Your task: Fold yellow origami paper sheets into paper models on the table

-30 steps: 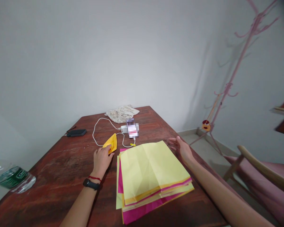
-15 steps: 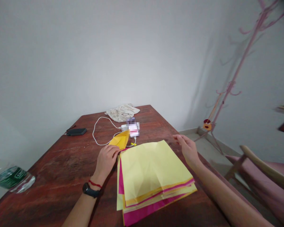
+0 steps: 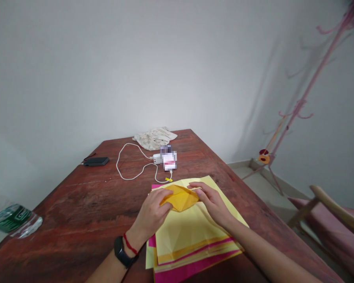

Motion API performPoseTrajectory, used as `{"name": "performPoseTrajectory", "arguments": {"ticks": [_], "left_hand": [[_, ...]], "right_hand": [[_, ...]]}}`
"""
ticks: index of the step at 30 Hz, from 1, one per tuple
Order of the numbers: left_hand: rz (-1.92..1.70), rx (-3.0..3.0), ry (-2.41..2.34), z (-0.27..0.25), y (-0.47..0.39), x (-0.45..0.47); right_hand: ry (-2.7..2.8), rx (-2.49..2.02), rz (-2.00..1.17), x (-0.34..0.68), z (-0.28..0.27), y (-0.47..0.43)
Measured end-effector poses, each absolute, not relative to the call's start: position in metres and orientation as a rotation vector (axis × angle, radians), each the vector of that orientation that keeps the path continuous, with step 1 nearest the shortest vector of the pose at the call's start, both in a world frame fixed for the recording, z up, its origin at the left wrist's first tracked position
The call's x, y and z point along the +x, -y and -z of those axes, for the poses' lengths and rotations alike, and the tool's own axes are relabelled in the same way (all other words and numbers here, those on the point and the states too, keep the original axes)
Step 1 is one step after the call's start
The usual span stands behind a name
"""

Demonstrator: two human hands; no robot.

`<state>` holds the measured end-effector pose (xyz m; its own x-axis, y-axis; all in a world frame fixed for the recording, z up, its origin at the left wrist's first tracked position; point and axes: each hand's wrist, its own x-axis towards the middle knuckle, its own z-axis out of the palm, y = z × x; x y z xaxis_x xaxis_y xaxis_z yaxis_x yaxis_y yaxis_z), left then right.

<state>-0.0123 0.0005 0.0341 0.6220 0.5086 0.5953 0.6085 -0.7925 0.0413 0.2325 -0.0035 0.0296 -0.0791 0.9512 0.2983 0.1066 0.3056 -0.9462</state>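
Note:
A folded piece of yellow paper (image 3: 180,198) is held between both hands, just above a stack of coloured paper sheets (image 3: 191,232). The stack has a pale yellow sheet on top, with orange-yellow and magenta edges showing below. My left hand (image 3: 153,208) pinches the folded paper's left end, thumb on the near side. At its right end, my right hand (image 3: 211,200) grips it between thumb and fingers. Part of the paper's left end is hidden by my left fingers.
On the wooden table (image 3: 106,204) lie a black power bank (image 3: 96,161), a white charger (image 3: 157,158) with a looped cable, and a crumpled cloth (image 3: 155,138). A water bottle (image 3: 16,220) is at the left edge. A chair (image 3: 327,216) and pink coat rack (image 3: 306,90) are right.
The folded yellow paper has moved right and nearer, from beside the stack to over it. My right hand has come in from the right and taken hold of its other end.

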Motion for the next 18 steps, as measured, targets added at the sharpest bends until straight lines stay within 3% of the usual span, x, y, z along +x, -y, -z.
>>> {"name": "performPoseTrajectory", "arguments": {"ticks": [11,18], "left_hand": [[0.761,-2.786,1.036,-0.034,0.003,-0.009],[0.759,-2.800,1.060,-0.027,0.003,-0.007]], "right_hand": [[1.182,-1.010,-1.368,0.229,-0.034,0.004],[1.274,-1.077,-1.352,0.222,-0.034,0.008]]}}
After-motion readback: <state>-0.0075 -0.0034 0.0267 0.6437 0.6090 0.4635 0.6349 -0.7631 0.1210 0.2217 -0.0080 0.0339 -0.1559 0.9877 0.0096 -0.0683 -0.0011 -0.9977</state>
